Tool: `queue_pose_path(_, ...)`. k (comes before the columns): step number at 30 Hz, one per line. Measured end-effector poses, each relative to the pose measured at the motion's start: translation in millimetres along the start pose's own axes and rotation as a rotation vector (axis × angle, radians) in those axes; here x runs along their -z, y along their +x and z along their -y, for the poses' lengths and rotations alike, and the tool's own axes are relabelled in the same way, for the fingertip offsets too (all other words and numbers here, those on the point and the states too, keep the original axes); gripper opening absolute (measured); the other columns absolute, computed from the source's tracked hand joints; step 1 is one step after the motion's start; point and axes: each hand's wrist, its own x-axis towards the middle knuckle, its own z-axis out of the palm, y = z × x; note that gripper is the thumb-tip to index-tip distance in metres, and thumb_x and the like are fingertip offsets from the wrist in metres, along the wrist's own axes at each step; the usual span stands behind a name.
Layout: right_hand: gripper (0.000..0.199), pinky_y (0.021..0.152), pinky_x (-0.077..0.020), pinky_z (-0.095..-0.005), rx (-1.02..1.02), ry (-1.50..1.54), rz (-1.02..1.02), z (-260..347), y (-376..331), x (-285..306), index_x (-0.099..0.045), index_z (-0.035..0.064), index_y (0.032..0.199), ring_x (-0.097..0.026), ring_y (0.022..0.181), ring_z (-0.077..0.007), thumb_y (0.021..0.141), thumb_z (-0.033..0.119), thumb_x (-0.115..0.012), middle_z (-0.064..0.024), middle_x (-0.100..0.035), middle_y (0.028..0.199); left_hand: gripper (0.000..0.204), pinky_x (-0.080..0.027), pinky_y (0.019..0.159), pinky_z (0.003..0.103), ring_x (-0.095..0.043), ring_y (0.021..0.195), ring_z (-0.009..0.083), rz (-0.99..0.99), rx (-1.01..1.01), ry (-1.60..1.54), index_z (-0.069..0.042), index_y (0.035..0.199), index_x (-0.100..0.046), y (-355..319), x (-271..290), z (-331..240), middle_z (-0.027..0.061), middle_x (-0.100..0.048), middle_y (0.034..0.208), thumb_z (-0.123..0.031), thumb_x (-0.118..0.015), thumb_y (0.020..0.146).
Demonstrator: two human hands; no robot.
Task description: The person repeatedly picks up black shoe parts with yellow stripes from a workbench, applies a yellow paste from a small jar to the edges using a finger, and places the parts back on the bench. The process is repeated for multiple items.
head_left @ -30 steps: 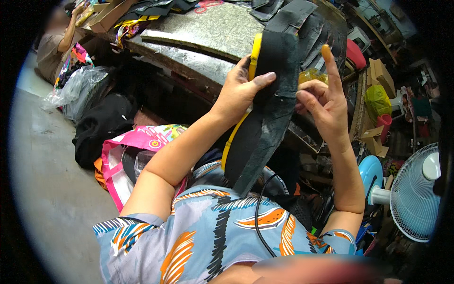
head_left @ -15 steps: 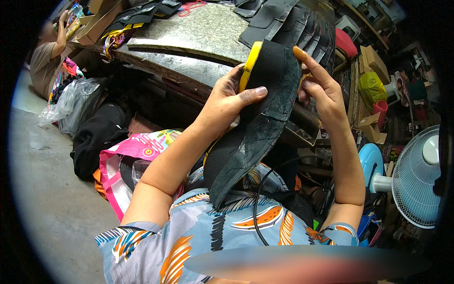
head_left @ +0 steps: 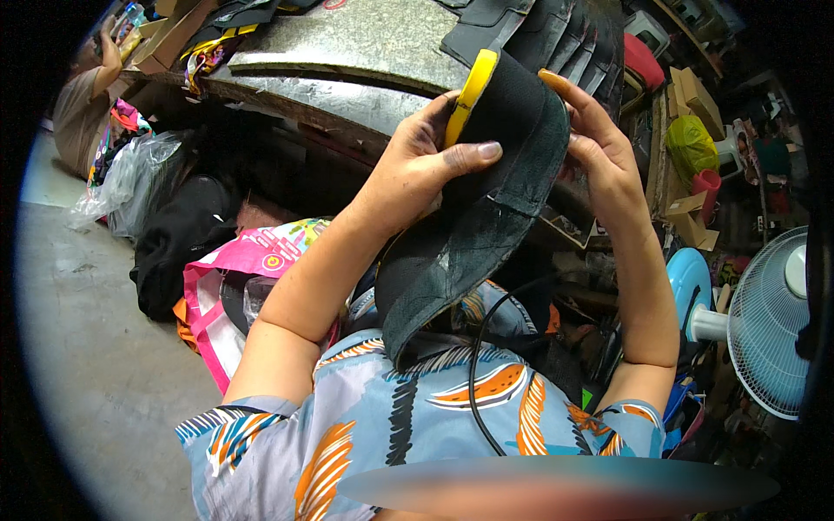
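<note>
A long, curved black piece of material (head_left: pixel 499 182), with a duller dark band along its right side and a yellow edge (head_left: pixel 473 95) at its upper left, is held up in front of my chest. My left hand (head_left: pixel 439 161) grips its left side, thumb flat on the face, fingers behind and partly hidden. At the upper right edge is my right hand (head_left: pixel 599 139), its index finger stretched along the rim and its thumb against the side; the other fingertips are hidden. The piece's lower end hangs curled near my shirt.
Beyond my hands stands a worktable (head_left: pixel 347 43) with stacked black pieces (head_left: pixel 521 35). A white and blue fan (head_left: pixel 769 321) is at the right. Bags, including a pink one (head_left: pixel 208 304), lie on the left floor (head_left: pixel 95 347). A person (head_left: pixel 82 113) sits far left.
The black piece has tilted slightly, and its top has shifted right. My right thumb and fingers have come in against its edge. My left hand keeps its grip.
</note>
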Motion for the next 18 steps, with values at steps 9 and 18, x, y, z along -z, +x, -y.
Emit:
queue_pose_path(9, 0.058, 0.058, -0.0436, -0.0208, -0.088, 0.308, 0.088, -0.7, -21.8, -4.0, -0.047, -0.0026, 0.140, -0.056, 0.072, -0.0092, 0.083, 0.009, -0.053, -0.0047, -0.057, 0.108, 0.047, -0.050, 0.095, 0.030, -0.065, 0.100, 0.0160, -0.036, -0.028, 0.106, 0.003, 0.127, -0.052, 4.0, 5.5, 1.3, 0.0110, -0.066, 0.112, -0.012, -0.071, 0.087)
queue_pose_path(18, 0.052, 0.069, -0.0424, -0.0183, 0.106, 0.023, 0.210, 8.6, -25.6, 2.5, -0.056, 0.0039, 0.134, -0.047, 0.072, -0.0057, 0.083, 0.008, -0.051, -0.0025, -0.058, 0.096, 0.040, -0.053, 0.090, 0.029, -0.064, 0.097, 0.0144, -0.046, -0.071, 0.100, 0.005, 0.124, -0.053, 6.9, 3.1, 1.9, 0.0111, -0.066, 0.112, -0.004, -0.067, 0.088)
